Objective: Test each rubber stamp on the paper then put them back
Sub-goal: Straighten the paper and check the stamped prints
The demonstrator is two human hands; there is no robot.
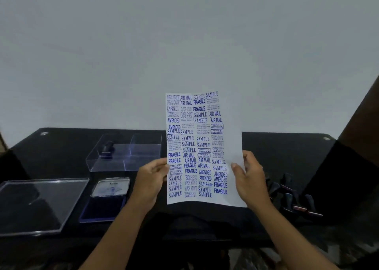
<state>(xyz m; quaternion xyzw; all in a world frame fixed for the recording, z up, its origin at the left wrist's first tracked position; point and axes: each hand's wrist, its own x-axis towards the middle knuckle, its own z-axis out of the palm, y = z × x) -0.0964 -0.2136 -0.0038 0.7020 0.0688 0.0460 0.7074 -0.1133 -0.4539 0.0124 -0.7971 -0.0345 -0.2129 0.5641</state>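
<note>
**A:** What's around you?

**B:** A plain pale wall and a black desk (pixel 287 146) in front of it. I'm holding the paper (pixel 203 146) upright above the desk, long axis running up and down, nearly full of blue prints: SAMPLE, FRAGILE, AIR MAIL and more.

**A:** How are your hands?

**B:** My left hand (pixel 152 177) pinches the paper's left edge low down, and my right hand (pixel 249 179) pinches its right edge, thumb on the front. Neither is free.

**A:** And the stamps?

**B:** Most stamps (pixel 291 196) lie in a loose heap right of the paper, just beyond my right hand, so that hand is nearer. One stamp (pixel 107 148) stands in the clear box (pixel 125 152) left of the paper. The open ink pad (pixel 104 200) sits left of the paper too, nearer me than the box, with the clear lid (pixel 39 204) farther left.

**A:** Next?

**B:** Probably lay the sheet flat, then reach right.
</note>
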